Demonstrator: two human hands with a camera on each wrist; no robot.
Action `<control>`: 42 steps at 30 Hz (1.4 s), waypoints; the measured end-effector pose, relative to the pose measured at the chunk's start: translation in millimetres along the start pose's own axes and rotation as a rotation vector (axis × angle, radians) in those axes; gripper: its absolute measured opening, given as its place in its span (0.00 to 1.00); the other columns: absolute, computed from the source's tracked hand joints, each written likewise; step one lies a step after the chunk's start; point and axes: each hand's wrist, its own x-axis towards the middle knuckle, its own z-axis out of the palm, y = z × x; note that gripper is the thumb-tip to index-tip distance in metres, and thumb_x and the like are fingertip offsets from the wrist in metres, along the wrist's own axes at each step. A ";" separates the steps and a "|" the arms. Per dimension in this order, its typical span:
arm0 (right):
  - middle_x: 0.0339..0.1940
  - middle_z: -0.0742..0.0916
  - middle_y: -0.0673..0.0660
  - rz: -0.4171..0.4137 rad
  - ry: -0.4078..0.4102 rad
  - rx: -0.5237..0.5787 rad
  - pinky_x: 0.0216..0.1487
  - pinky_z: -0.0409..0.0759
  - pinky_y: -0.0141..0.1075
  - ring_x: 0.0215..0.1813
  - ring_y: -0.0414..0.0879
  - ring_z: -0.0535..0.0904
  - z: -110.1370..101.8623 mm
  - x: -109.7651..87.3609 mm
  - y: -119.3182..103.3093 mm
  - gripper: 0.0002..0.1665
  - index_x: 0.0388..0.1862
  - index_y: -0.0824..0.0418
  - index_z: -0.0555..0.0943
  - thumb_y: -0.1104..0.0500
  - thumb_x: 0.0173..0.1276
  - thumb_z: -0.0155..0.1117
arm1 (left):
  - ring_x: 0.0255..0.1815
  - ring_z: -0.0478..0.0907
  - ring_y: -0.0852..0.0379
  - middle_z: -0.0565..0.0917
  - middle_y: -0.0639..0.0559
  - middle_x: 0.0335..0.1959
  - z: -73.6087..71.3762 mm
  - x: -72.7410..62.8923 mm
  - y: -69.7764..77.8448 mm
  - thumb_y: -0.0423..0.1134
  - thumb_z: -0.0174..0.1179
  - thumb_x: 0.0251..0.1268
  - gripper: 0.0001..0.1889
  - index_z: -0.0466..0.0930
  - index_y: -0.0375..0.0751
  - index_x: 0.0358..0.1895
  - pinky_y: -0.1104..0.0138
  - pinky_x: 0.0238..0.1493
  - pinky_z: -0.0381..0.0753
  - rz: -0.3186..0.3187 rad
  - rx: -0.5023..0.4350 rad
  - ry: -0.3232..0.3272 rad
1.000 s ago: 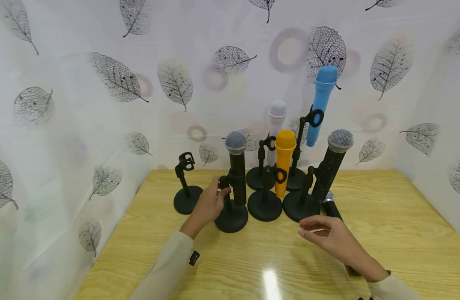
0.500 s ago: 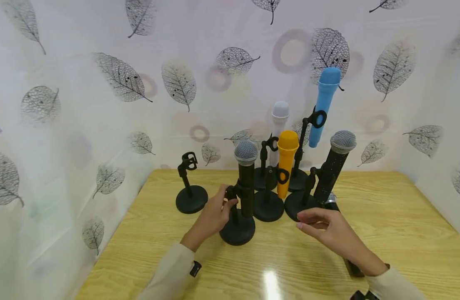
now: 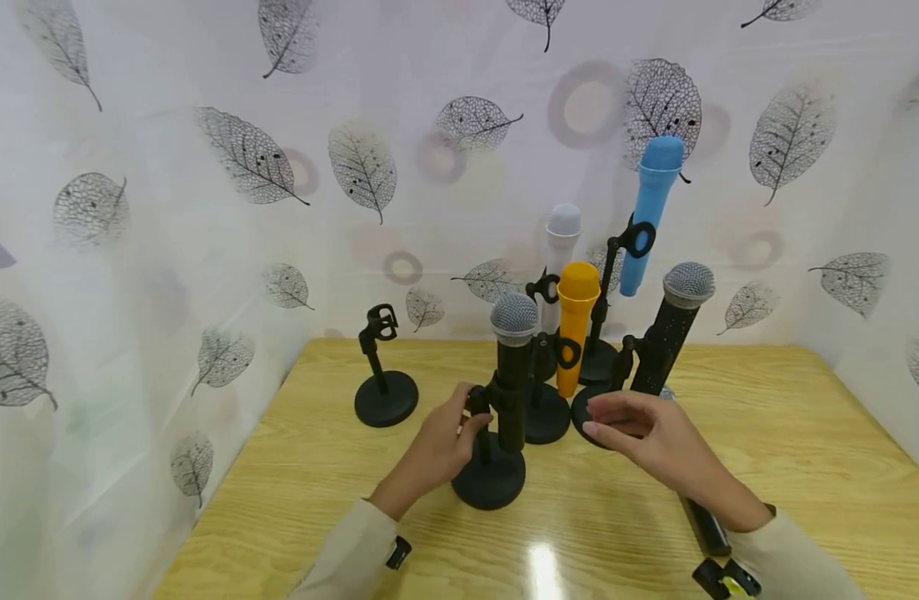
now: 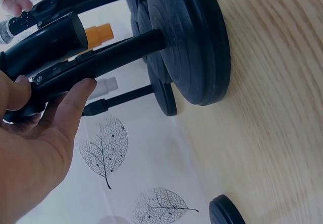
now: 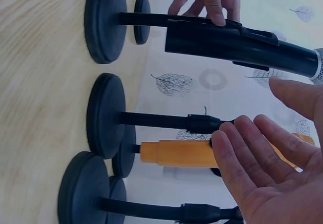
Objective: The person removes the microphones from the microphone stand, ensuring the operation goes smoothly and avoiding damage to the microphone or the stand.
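My left hand (image 3: 437, 446) grips the post of a black desk stand (image 3: 489, 487). That stand carries a black microphone (image 3: 513, 367) with a silver mesh head, upright in its clip. The left wrist view shows thumb and fingers around the stand's post (image 4: 121, 52), beside the microphone's lower end (image 4: 60, 37). My right hand (image 3: 654, 433) hovers to the right, thumb apart from the bent fingers, holding nothing. In the head view it overlaps the base of another stand, whose clip holds a speckled black microphone (image 3: 665, 337).
Behind, stands hold an orange microphone (image 3: 576, 325), a white microphone (image 3: 562, 229) and a blue microphone (image 3: 651, 208). A stand with a vacant clip (image 3: 384, 396) is at the left. Another black microphone (image 3: 705, 525) lies on the wooden table (image 3: 279, 517), partly under my right arm. A leaf-patterned sheet hangs behind.
My left hand has brought the stand with its black microphone nearer and to the right, away from the row. My right hand has shifted only slightly; the head view has turned a little.
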 end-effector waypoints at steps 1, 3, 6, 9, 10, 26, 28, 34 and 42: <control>0.49 0.89 0.58 -0.003 -0.001 -0.002 0.42 0.85 0.31 0.44 0.41 0.87 -0.5 0.8 -1.4 0.17 0.54 0.64 0.85 0.56 0.71 0.70 | 0.45 0.83 0.53 0.83 0.49 0.50 1.3 -0.2 0.6 0.42 0.51 0.82 0.14 0.68 0.43 0.62 0.65 0.39 0.82 0.005 0.002 0.000; 0.49 0.89 0.59 -0.016 -0.006 0.000 0.42 0.85 0.32 0.44 0.40 0.87 -1.2 2.6 -3.6 0.17 0.53 0.64 0.85 0.56 0.71 0.70 | 0.45 0.83 0.54 0.83 0.50 0.50 3.3 -0.8 1.6 0.42 0.51 0.81 0.14 0.68 0.43 0.62 0.65 0.39 0.82 0.014 0.006 0.000; 0.48 0.89 0.59 -0.049 -0.010 0.011 0.43 0.85 0.32 0.44 0.41 0.87 -1.7 5.8 -6.5 0.16 0.53 0.65 0.85 0.57 0.71 0.70 | 0.45 0.83 0.55 0.84 0.49 0.50 5.5 -1.1 3.2 0.42 0.51 0.81 0.14 0.68 0.43 0.62 0.66 0.40 0.83 0.024 0.005 0.001; 0.49 0.89 0.59 -0.072 -0.013 0.029 0.44 0.85 0.32 0.44 0.42 0.87 -1.3 8.3 -9.9 0.16 0.53 0.65 0.85 0.58 0.70 0.71 | 0.45 0.83 0.54 0.84 0.49 0.50 7.3 -1.4 5.5 0.41 0.51 0.81 0.14 0.68 0.43 0.63 0.66 0.40 0.83 0.032 -0.001 -0.003; 0.49 0.89 0.59 -0.075 -0.013 0.030 0.44 0.85 0.32 0.45 0.42 0.87 -1.3 9.0 -11.2 0.16 0.53 0.65 0.85 0.58 0.70 0.71 | 0.46 0.83 0.54 0.84 0.49 0.50 8.3 -1.3 6.2 0.41 0.51 0.81 0.14 0.68 0.43 0.63 0.66 0.41 0.83 0.033 -0.002 -0.006; 0.50 0.89 0.55 -0.127 -0.002 0.019 0.48 0.85 0.32 0.48 0.43 0.87 3.3 20.3 -30.5 0.19 0.55 0.62 0.84 0.56 0.69 0.72 | 0.46 0.83 0.57 0.83 0.48 0.50 23.2 1.6 20.2 0.44 0.52 0.80 0.15 0.69 0.44 0.62 0.66 0.45 0.84 0.052 -0.037 -0.044; 0.51 0.88 0.55 -0.133 0.000 0.017 0.48 0.85 0.34 0.48 0.46 0.87 4.2 21.1 -32.1 0.20 0.56 0.61 0.83 0.56 0.69 0.73 | 0.47 0.82 0.57 0.83 0.48 0.50 25.5 2.0 21.4 0.43 0.53 0.80 0.15 0.68 0.44 0.62 0.66 0.47 0.83 0.067 -0.038 -0.042; 0.50 0.88 0.55 -0.140 0.003 0.020 0.49 0.85 0.36 0.49 0.49 0.87 6.8 23.9 -35.1 0.21 0.57 0.62 0.82 0.56 0.68 0.73 | 0.46 0.82 0.57 0.83 0.50 0.46 31.9 2.8 25.0 0.41 0.55 0.79 0.16 0.68 0.43 0.63 0.68 0.46 0.83 0.124 -0.032 -0.028; 0.42 0.89 0.52 -0.131 0.028 -0.002 0.45 0.86 0.33 0.45 0.44 0.88 7.3 24.7 -38.2 0.19 0.54 0.61 0.83 0.56 0.66 0.75 | 0.45 0.82 0.62 0.84 0.51 0.46 37.3 3.6 30.1 0.43 0.54 0.79 0.16 0.67 0.45 0.63 0.70 0.47 0.83 0.106 -0.053 -0.041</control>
